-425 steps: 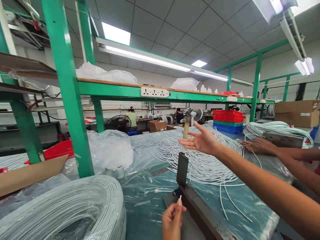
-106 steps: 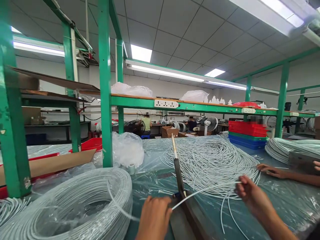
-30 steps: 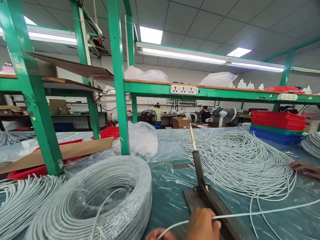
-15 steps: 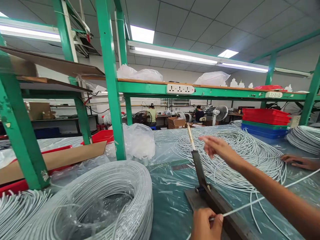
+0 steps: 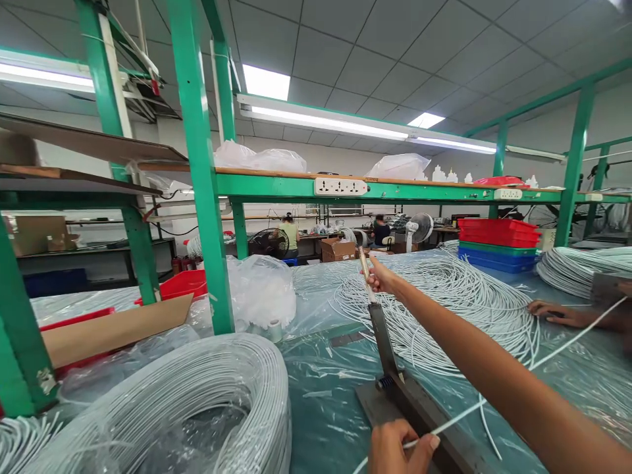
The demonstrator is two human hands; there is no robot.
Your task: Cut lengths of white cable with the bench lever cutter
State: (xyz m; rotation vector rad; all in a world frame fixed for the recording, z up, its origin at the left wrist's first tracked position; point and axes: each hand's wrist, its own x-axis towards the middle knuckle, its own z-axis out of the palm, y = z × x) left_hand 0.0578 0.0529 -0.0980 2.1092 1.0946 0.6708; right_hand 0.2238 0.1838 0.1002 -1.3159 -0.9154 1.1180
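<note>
A white cable [image 5: 461,416] runs up to the right over the base of a lever cutter [image 5: 385,342]. Low in the view, my left hand [image 5: 402,449] pinches this cable between thumb and fingers, close to the cutter's base. My right hand [image 5: 382,275] is at the pale-wrapped handle [image 5: 365,268] of the raised lever, its fingers curled against it and the index finger pointing up. Behind my right arm lies a wide loose coil of white cable [image 5: 444,296]. The cable passes behind my right forearm toward the right edge.
A wrapped cable coil [image 5: 266,382] stands at left, near a green post [image 5: 200,197]. Stacked red and blue trays [image 5: 496,259] sit at the back right. Another person's hand [image 5: 555,312] rests by the loose coil. A clear plastic bag [image 5: 261,289] lies behind.
My right hand has moved left onto the lever handle. My left hand keeps its pinch on the cable. The view has turned slightly right, and a blurred dark shape has appeared at the right edge.
</note>
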